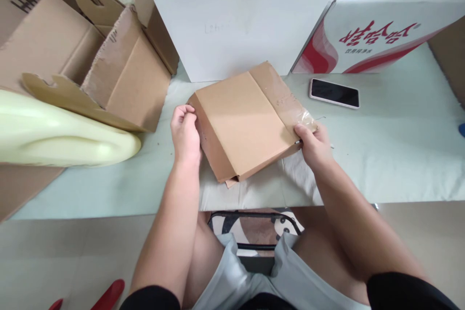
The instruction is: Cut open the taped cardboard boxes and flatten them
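Head view: the left hand (pixel 186 131) is clasping, the right hand (pixel 315 143) pinching, opposite ends of the cardboard box (pixel 243 121) between them; it is seemingly handling light, stiff, edges offering best hold.

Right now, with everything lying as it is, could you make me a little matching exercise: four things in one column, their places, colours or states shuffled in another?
Things
1. Phone
2. Flat cardboard box
3. Printed carton
4. Rounded object

Places, colours or states
A. White with red characters
B. Pale yellow, at the view's left edge
C. Lying screen up on the pale green cloth
D. Held by the left hand and right hand

Pairs: 1-C, 2-D, 3-A, 4-B
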